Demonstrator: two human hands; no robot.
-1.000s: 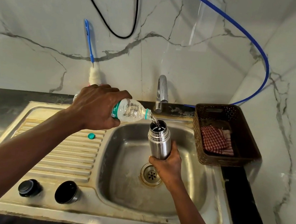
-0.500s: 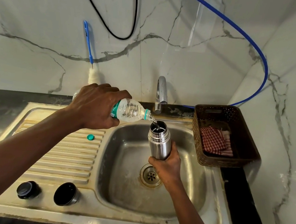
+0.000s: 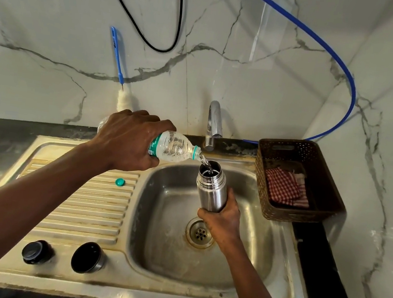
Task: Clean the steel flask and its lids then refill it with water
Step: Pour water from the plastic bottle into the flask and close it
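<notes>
Right hand [image 3: 222, 221] grips the steel flask [image 3: 211, 188] round its lower body, fingers wrapped, holding it upright & open-mouthed over the sink basin [image 3: 156, 218], above the drain [image 3: 200, 233]. Left hand [image 3: 131, 140] is clenched round a clear plastic bottle [image 3: 175, 147] w/ a green label, tipped nearly level, neck pointing to 3 o'clock. A thin stream of water runs from its mouth into the flask's opening.

Clock read from the flask:
- Tap [image 3: 213, 123] at 12, by the back wall.
- Brown perforated basket [image 3: 328, 198] at 3, w/ a red-checked cloth [image 3: 285, 188] inside.
- Small green cap [image 3: 120, 182] at 9, on the ribbed drainboard [image 3: 88, 204].
- The two lids at approx 7–8, near the unit's front edge, side by side but apart: black stopper [image 3: 35, 251] on the left, cup lid [image 3: 88, 257] w/ a steel side on the right.

Surface: steel sink unit, dull, brownish stains along ribs & rim, wet marks in the basin. Dark stone counter [image 3: 314, 252] runs behind & down the right side.

Room: white marble-look wall [image 3: 45, 16] w/ grey veins, the panels meeting in a corner at approx 2. Bottle brush [image 3: 116, 63] w/ a blue handle leans on the wall at 11, white head down, partly behind the left hand. Black cable [image 3: 154, 43] loops down at 11–12. Blue hose [image 3: 328, 51] arcs from top ctr to behind the basket.
</notes>
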